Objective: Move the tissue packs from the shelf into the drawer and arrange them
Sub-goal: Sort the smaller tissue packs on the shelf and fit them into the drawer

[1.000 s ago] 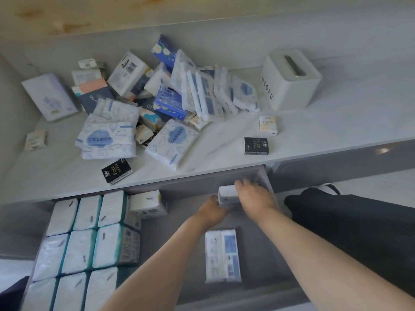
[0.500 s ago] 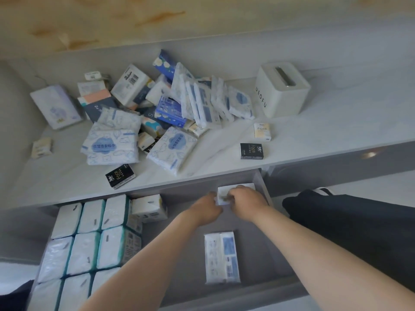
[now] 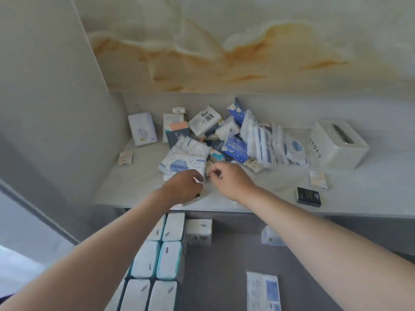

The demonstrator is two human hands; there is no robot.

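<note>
A jumbled pile of tissue packs (image 3: pixel 235 140) lies on the pale shelf (image 3: pixel 269 194). Both my hands reach over its front edge. My left hand (image 3: pixel 184 187) hovers with curled fingers at the near edge of a white pack with a blue cloud print (image 3: pixel 179 164), and a small black pack (image 3: pixel 195 198) peeks out under it. My right hand (image 3: pixel 229 178) has its fingertips curled among small packs beside that cloud pack. Neither grip can be made out. Below, the open drawer (image 3: pixel 224 265) holds rows of white packs (image 3: pixel 168 254).
A white tissue box holder (image 3: pixel 336 144) stands at the shelf's right. Small loose packs lie near it, one beige (image 3: pixel 317 180) and one black (image 3: pixel 308 197). A lavender pack (image 3: pixel 142 129) leans at the back left. The drawer also holds a flat blue-and-white pack (image 3: pixel 262 290) and a white pack (image 3: pixel 270 236) at the back.
Both hands left the white pack at the drawer's back right and rose to the shelf pile. The view tilted upward.
</note>
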